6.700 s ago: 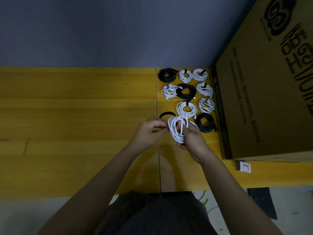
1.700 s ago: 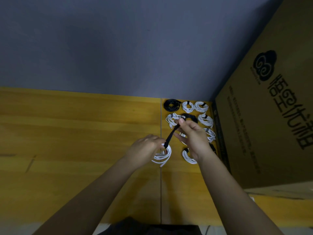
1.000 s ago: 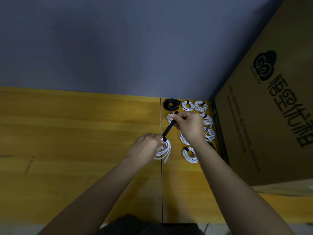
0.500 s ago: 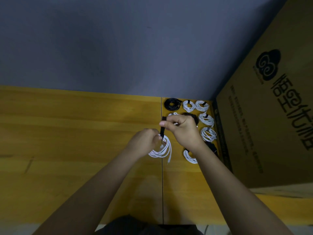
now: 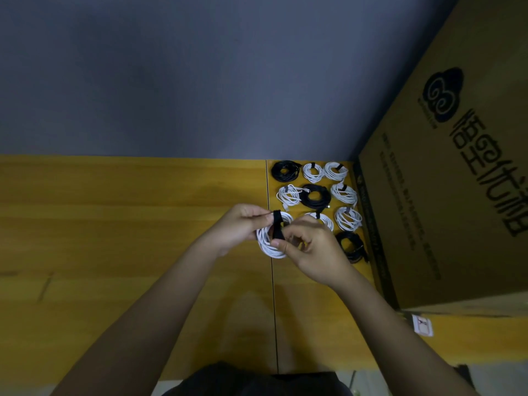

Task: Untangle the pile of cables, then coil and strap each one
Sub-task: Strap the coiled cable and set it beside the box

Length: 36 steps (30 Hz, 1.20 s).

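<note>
1. White cable coil point(image 5: 268, 241) held just above the tabletop point(image 5: 114, 224), over the seam between two panels, near the middle of the view.
2. Black strap point(image 5: 277, 228) wrapped across the coil's upper part, running from top edge down to the inner side.
3. Left hand point(image 5: 237, 228) curled around the coil's left side; thumb and fingertips pinching the bundle right at the strap's upper end.
4. Right hand point(image 5: 311, 248) half closed; thumb pressed against the strap's lower end, pinning it to the coil, other fingers curled behind the loop. Exact finger contact behind the coil hidden.
5. Both forearms reaching in from the bottom edge, converging on the coil.
6. Strapped coils laid in rows beyond the hands, at the far right of the tabletop: black coil point(image 5: 285, 170) and two white ones point(image 5: 313, 172) point(image 5: 335, 170) in the back row; white point(image 5: 290, 194), black point(image 5: 315, 195), white point(image 5: 344, 193) in the next.
7. Nearer row: white coil point(image 5: 323, 220) partly hidden by the right hand, white coil point(image 5: 348, 218) beside it, black coil point(image 5: 351, 247) closest, near the right wrist.
8. Large cardboard box point(image 5: 445, 181) with dark printing standing just right of the coils.
9. Small white label point(image 5: 422, 325) on the tabletop at the box's near corner.
10. Grey wall point(image 5: 200, 75) behind.
</note>
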Each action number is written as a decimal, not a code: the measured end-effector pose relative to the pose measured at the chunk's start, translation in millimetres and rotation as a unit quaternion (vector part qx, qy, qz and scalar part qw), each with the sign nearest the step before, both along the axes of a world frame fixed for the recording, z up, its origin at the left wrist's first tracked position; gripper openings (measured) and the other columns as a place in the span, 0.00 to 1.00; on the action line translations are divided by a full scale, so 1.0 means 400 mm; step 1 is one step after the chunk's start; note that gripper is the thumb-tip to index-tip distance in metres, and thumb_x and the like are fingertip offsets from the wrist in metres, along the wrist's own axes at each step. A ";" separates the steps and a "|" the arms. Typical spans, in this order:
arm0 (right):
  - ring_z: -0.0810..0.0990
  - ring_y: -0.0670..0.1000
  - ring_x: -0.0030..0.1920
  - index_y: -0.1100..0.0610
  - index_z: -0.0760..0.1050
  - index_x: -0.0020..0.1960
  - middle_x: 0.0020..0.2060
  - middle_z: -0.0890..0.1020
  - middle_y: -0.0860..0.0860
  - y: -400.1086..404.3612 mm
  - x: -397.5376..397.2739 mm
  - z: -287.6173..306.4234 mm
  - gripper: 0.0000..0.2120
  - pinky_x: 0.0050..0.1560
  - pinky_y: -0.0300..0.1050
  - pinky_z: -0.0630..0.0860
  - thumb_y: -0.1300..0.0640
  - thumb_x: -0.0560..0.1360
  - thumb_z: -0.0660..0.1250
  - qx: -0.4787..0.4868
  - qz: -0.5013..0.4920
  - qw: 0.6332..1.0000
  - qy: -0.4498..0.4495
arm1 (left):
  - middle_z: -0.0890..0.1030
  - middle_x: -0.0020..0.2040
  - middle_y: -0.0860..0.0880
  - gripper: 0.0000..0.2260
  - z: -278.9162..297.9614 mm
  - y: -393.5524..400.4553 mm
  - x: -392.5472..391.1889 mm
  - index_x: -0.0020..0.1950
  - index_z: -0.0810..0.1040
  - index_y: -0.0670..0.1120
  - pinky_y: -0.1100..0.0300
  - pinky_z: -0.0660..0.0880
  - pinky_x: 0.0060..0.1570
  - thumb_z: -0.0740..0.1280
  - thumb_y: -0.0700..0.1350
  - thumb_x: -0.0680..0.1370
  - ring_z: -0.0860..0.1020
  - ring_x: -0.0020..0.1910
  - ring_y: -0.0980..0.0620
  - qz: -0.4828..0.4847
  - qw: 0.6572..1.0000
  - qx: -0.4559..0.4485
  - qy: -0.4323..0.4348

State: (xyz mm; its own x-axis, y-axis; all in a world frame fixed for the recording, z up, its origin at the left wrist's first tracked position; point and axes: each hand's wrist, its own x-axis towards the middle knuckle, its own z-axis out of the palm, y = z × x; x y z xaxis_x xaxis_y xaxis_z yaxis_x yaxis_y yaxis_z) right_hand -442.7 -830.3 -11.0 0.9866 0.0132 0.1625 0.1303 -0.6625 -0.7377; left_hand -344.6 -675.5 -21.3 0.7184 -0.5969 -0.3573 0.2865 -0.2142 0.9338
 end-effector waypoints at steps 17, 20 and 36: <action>0.77 0.41 0.53 0.52 0.82 0.48 0.48 0.81 0.42 -0.060 0.008 -0.001 0.10 0.54 0.43 0.74 0.48 0.78 0.65 0.057 -0.104 0.992 -0.042 | 0.84 0.41 0.57 0.09 -0.001 -0.053 -0.005 0.45 0.83 0.58 0.61 0.73 0.46 0.68 0.44 0.78 0.79 0.41 0.62 0.032 0.967 0.042 -0.247; 0.76 0.34 0.44 0.52 0.78 0.59 0.42 0.78 0.35 -0.065 0.037 0.004 0.15 0.43 0.26 0.71 0.54 0.73 0.72 0.097 -0.093 0.990 0.050 | 0.78 0.41 0.57 0.06 -0.002 -0.061 -0.021 0.50 0.85 0.51 0.69 0.69 0.45 0.69 0.44 0.77 0.75 0.43 0.66 0.018 0.956 0.050 -0.288; 0.81 0.53 0.42 0.59 0.82 0.50 0.42 0.84 0.52 -0.021 0.019 -0.019 0.08 0.41 0.53 0.77 0.61 0.71 0.72 -0.006 -0.107 0.993 -0.045 | 0.85 0.40 0.48 0.07 0.024 -0.033 -0.032 0.54 0.76 0.49 0.66 0.77 0.33 0.60 0.49 0.82 0.84 0.37 0.55 0.047 0.997 0.019 0.055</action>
State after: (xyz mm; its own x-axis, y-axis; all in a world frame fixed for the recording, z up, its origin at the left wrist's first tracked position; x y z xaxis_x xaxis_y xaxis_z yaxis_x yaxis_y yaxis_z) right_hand -435.0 -838.8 -18.5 0.9487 -0.1923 0.2510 0.0505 -0.6914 -0.7207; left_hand -357.3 -688.7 -11.5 0.7264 -0.5128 -0.4575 0.4066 -0.2160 0.8877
